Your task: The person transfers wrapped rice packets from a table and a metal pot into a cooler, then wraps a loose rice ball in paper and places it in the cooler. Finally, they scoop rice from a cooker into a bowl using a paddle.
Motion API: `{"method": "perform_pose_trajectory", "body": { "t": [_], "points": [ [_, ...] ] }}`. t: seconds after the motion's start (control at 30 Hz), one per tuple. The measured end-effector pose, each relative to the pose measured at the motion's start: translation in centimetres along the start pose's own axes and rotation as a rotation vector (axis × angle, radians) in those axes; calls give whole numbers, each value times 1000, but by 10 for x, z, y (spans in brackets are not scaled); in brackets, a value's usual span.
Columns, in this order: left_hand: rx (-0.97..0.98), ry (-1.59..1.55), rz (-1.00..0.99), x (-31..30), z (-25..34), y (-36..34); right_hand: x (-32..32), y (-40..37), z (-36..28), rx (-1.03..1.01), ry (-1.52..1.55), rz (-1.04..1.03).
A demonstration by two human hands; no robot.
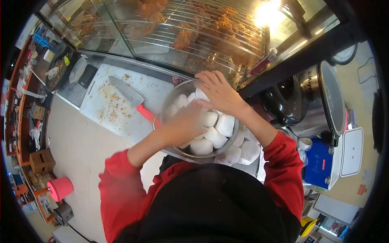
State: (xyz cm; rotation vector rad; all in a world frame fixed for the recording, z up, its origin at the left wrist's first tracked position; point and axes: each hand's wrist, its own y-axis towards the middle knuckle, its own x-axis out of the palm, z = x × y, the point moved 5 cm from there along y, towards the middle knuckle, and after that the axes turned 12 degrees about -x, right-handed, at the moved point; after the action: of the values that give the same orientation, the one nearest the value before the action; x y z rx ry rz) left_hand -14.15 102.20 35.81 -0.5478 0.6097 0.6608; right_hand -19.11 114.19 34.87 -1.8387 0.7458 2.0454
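A round metal bowl [232, 142] full of white wrapped bundles [215, 137] sits in front of me. My right hand [221, 92] reaches over its far side, fingers and thumb curved round one white bundle [201, 95]. Smeared by motion, my left hand [185, 121] is over the left part of the bowl and hides some bundles; its fingers do not show clearly. More white wrapped bundles [243, 153] lie outside the bowl at its lower right.
A knife [126, 92] with a red handle lies on the crumb-strewn white cutting board [156, 83] at left. Behind stands a glass case with fried pieces [186, 37] on wire racks. A large cooker [312, 97] and a blue cooler box [320, 164] are at right.
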Motion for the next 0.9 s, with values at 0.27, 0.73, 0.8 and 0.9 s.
{"method": "perform_pose_trajectory", "body": {
  "t": [0.27, 0.73, 0.8, 0.9],
  "points": [
    [-192, 344, 183, 2, -17, -23, 8, -12, -30, 67, 222, -6],
    [-242, 451, 142, -3, -14, -8, 14, -36, -31, 266, 339, 94],
    [-258, 366, 118, -9, -22, 8, 12, -28, -34, 221, 304, 65],
    [-192, 342, 69, 0, -49, 29, 19, -16, -30, 163, 240, 21]
  ]
}}
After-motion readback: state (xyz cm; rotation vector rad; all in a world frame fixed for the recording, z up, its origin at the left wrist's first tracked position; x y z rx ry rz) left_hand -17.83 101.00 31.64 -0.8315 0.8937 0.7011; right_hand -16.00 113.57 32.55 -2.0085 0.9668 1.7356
